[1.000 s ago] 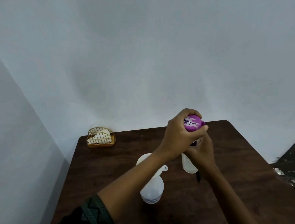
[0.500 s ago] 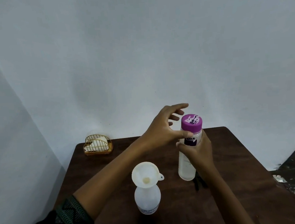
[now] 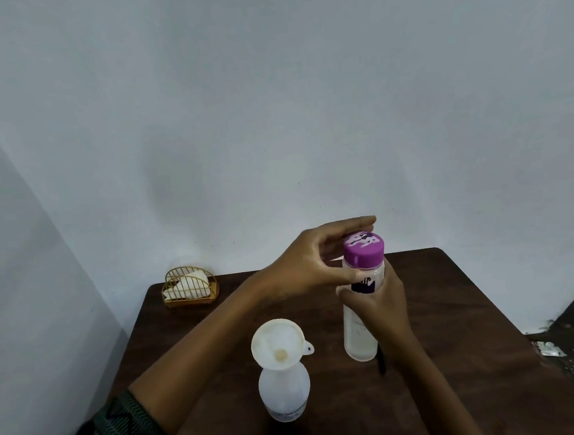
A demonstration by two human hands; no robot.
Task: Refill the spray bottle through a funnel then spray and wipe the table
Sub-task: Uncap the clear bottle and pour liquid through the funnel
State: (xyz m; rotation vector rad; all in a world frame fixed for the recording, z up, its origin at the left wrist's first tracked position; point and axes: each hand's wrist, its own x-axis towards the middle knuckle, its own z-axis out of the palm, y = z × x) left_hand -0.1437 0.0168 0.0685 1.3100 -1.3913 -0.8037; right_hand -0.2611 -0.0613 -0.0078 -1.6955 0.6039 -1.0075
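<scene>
A clear spray bottle (image 3: 285,392) without its head stands on the brown table (image 3: 457,307), a white funnel (image 3: 277,343) seated in its neck. To its right, my right hand (image 3: 381,302) grips the body of a tall translucent refill bottle (image 3: 358,332), held upright with its base near the tabletop. My left hand (image 3: 310,267) wraps around its purple cap (image 3: 363,249), fingers behind it and thumb in front at the neck. The cap sits on the bottle.
A gold wire basket (image 3: 189,286) holding white cloth or paper sits at the table's far left corner by the wall. A thin black object (image 3: 381,364) lies partly hidden behind the refill bottle. Dark floor with scraps (image 3: 550,349) lies to the right.
My left hand held the cap, then opened and lifted off it, and now has closed around the cap again. The right hand has kept hold of the bottle.
</scene>
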